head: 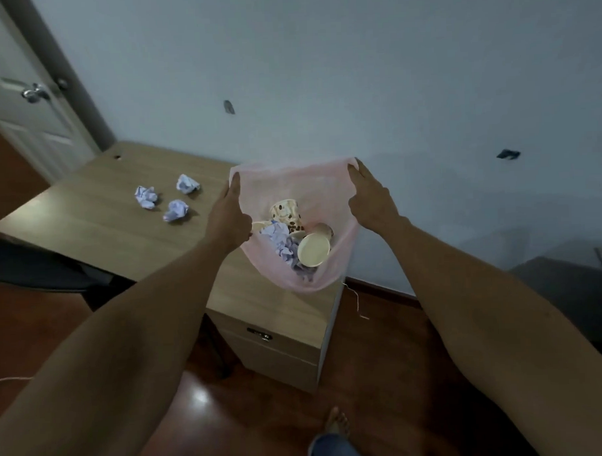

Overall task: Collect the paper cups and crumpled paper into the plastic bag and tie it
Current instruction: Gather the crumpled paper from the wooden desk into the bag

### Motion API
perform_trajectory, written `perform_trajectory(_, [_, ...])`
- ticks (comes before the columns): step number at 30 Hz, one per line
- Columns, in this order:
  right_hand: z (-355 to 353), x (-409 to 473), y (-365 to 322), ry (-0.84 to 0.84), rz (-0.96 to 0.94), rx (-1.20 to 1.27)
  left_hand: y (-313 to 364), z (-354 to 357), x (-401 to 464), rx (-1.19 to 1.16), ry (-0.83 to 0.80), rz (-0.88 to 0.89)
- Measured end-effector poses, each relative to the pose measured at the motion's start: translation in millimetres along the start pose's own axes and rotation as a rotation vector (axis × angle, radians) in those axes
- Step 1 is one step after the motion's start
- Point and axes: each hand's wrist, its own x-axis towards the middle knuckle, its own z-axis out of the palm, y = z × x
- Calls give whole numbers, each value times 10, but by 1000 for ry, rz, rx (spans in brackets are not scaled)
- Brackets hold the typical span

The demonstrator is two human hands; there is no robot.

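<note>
A thin pink plastic bag [331, 261] hangs open above the right end of the wooden desk [98, 214]. My left hand [229, 213] grips its left rim and my right hand [370, 194] grips its right rim, holding the mouth spread wide. Inside lie paper cups, one patterned [285, 211] and one showing its cream inside [313, 249], with crumpled bluish paper [279, 238] between them. Three crumpled paper balls sit on the desk to the left: one [145, 196], another [187, 184] and a third [176, 210].
A drawer unit [279, 344] stands under the desk's right end. A dark chair [38, 267] is at the left, a door [22, 101] behind it. The wall runs close behind the desk. My foot [337, 428] is on the glossy wooden floor.
</note>
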Motion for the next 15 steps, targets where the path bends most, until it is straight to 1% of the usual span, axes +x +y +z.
perform_trajectory(3, [180, 375, 47, -32, -10, -28, -135, 82, 296, -1, -10, -18])
perform_trajectory(10, [400, 1106, 215, -83, -27, -72, -285, 331, 974, 85, -6, -23])
perform_trajectory(15, [506, 1489, 256, -102, -1, -106, -393, 454, 1440, 121, -13, 8])
